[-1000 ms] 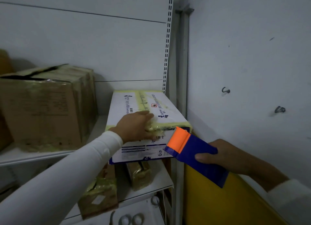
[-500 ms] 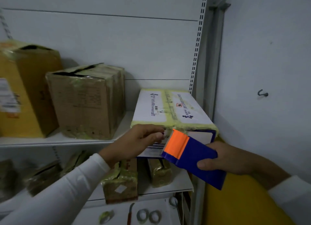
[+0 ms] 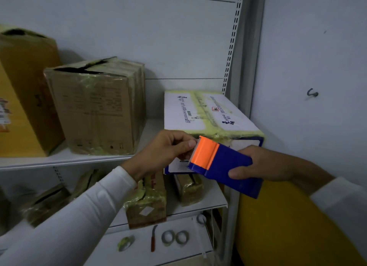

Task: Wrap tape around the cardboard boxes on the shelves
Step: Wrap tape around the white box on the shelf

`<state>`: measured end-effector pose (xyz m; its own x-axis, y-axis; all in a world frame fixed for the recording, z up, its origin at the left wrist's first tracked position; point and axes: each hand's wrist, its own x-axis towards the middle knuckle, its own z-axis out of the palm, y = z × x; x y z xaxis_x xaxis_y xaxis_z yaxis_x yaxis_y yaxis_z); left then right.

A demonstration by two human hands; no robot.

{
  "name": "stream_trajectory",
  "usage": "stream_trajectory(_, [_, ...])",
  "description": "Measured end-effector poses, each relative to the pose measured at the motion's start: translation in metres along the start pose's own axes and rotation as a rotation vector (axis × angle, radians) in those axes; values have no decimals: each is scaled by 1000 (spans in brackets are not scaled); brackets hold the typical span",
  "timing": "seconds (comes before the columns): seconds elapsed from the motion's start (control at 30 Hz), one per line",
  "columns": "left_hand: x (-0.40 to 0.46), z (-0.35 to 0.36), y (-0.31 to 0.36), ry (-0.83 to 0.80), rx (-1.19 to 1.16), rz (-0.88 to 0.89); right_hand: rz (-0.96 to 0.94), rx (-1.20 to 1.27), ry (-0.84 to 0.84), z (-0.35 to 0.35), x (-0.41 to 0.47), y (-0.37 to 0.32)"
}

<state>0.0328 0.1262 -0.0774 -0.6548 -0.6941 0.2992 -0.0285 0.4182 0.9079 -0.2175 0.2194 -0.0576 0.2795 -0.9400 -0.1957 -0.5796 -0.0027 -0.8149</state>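
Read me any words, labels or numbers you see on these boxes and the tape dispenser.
White box: blue print, a barcode and a small red warning sign on top, all too blurred to read.
Brown box: faint print, unreadable.
Yellow box: a sticker at the left edge, too blurred.
Tape dispenser: no text visible.

blue tape dispenser with orange head, white box with yellowish tape bands

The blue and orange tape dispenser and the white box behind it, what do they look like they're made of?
The tape dispenser looks like moulded plastic: smooth, evenly coloured blue body, matte orange head. The white box appears to be printed cardboard, with folded edges and yellowish glossy tape along its seams.
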Motion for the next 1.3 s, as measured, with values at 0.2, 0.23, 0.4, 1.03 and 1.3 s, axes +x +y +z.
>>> stream_trajectory(0.2, [-2,-11,-12,20,-195,-25,46,-87,1,-1,10,-13])
stream_trajectory(0.23, [-2,-12,-14,22,-237,-36,41,-98,-3,-3,11,-17])
stream_trajectory(0.4, [-2,-21,-8,112,-83,-11,21,-205,-44,-10,24,-34])
stream_trajectory(1.03, [-12,-63,-35,425,-10,-76,196,-355,-67,-96,2,-52])
stream_trajectory(1.3, [-1,-43,-48,434,64,-187,258,-363,-22,-96,1,-53])
